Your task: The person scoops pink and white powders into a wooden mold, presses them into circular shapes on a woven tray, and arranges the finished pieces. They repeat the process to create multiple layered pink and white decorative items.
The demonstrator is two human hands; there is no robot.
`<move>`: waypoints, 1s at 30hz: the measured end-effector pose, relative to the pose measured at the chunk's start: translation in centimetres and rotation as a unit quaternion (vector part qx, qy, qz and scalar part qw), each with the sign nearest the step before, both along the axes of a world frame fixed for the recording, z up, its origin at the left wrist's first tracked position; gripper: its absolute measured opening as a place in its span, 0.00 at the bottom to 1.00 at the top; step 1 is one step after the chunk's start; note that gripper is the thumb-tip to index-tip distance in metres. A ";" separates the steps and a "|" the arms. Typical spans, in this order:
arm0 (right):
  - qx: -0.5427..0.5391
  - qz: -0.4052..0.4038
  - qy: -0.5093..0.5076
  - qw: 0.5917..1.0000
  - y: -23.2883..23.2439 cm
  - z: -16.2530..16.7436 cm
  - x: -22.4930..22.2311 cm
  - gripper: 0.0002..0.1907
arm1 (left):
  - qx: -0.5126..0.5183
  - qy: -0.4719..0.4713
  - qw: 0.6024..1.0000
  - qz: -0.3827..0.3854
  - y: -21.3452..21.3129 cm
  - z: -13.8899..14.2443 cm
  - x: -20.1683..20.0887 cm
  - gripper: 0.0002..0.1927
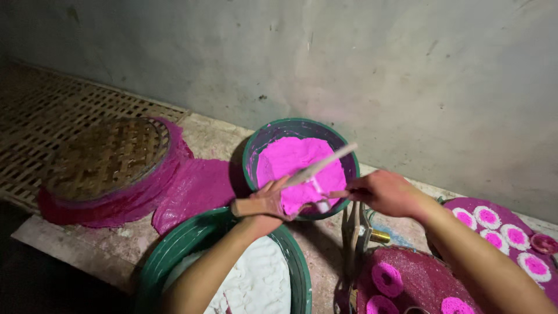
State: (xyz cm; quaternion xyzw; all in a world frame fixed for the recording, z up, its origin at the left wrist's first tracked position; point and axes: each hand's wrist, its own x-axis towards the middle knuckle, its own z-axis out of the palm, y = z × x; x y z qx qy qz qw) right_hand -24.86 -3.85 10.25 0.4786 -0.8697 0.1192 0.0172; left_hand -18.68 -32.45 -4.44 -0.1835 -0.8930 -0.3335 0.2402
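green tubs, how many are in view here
2: one green tub of pink paste by the wall, one green tub of white paste nearest the camera, under the left forearm. Others may be out of frame.

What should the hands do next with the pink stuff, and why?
Probably scrape the pink paste off onto the left hand, because that hand holds a small wooden block heaped with pink paste above the green round bucket of pink paste. The right hand grips a thin stick beside it, and a pale flat paddle leans across the bucket.
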 end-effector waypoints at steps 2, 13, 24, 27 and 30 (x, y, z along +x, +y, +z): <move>0.207 -0.088 0.062 0.972 -3.3 0.1 2.1 0.10 | -0.024 -0.041 0.999 0.023 0.2 -1.0 0.4 0.38; 0.266 -0.013 0.238 0.934 -4.9 2.7 10.3 0.20 | 0.246 -0.121 0.960 -0.057 -2.0 -7.9 4.2 0.17; 0.249 -0.061 0.108 0.960 -5.6 5.6 8.6 0.14 | 0.182 -0.122 0.973 -0.078 -0.5 -7.0 4.5 0.25; 0.241 -0.006 0.188 0.952 -9.0 4.1 10.1 0.15 | 0.229 -0.180 0.956 -0.044 0.2 -7.4 3.8 0.22; 0.232 -0.016 0.162 0.959 -9.3 4.2 10.0 0.17 | 0.132 -0.103 0.986 -0.016 -0.5 -7.0 3.0 0.23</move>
